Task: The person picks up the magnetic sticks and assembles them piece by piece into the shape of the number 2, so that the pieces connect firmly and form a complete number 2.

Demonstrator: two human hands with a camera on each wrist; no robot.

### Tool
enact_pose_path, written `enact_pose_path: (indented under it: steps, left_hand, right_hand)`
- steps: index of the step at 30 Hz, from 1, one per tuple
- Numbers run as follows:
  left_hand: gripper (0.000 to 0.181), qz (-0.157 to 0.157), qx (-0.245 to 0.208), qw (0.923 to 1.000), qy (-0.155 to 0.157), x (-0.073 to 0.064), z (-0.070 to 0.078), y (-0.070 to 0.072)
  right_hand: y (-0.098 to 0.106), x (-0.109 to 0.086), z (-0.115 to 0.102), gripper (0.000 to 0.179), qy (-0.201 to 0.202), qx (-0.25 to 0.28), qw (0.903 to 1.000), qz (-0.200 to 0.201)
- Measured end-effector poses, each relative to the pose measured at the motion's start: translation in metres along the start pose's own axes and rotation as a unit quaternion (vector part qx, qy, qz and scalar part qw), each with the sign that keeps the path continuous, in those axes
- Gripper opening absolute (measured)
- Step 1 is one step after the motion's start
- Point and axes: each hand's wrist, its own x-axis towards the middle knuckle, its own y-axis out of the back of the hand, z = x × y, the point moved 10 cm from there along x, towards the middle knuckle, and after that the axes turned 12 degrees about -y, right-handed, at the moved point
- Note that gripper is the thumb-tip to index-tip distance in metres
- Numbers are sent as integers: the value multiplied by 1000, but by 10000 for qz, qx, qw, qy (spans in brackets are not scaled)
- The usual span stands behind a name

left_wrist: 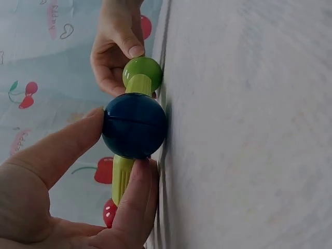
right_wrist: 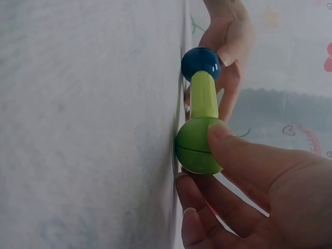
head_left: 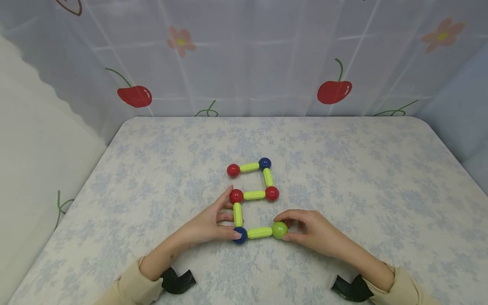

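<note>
Ball-and-rod building pieces lie joined on the table in a shape like a figure 2. At the near left corner my left hand (head_left: 207, 224) holds the blue ball (left_wrist: 135, 126) between thumb and fingers. Its index finger reaches up beside a red ball (head_left: 236, 196). My right hand (head_left: 314, 232) pinches the green ball (right_wrist: 199, 146) at the near right end. A yellow-green rod (head_left: 259, 233) joins these two balls, and another rod (head_left: 238, 214) runs from the blue ball to the red one.
Farther back, more rods link a red ball (head_left: 272, 193), a second blue ball (head_left: 264, 163) and another red ball (head_left: 233, 170). The table (head_left: 373, 169) has a pale floral cover. A cherry-print curtain (head_left: 244, 63) hangs behind it. Black straps (head_left: 178, 281) show at both wrists.
</note>
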Motion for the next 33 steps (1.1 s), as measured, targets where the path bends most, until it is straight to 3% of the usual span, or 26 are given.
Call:
enact_pose_path:
  steps: [3,6,8,12,19,25,33]
  left_hand:
    - [105,5,903,9957,-185,-1,8,1]
    - [98,19,1716,9845,-372,-2,15,5]
    - [93,22,2027,9781,-470,-2,17,7]
    - [83,97,2175,9742,-594,0,19,14]
    - [69,862,2548,9615,-567,12,24,47]
    - [48,604,2936,9510,-758,34,36,54]
    - [43,616,3359,9375,-662,48,39,56]
  right_hand:
    - [0,0,0,38,11,-3,10000,-17]
    - [0,0,0,38,26,-19,10000,-25]
    - [0,0,0,38,35,-34,10000,-25]
    - [-1,0,0,37,13,-37,10000,-51]
    - [0,-1,1,37,10,-49,10000,-74]
    - [-1,-3,2,37,39,14,10000,-84]
    - [-3,-3,1,37,16,33,9999,-105]
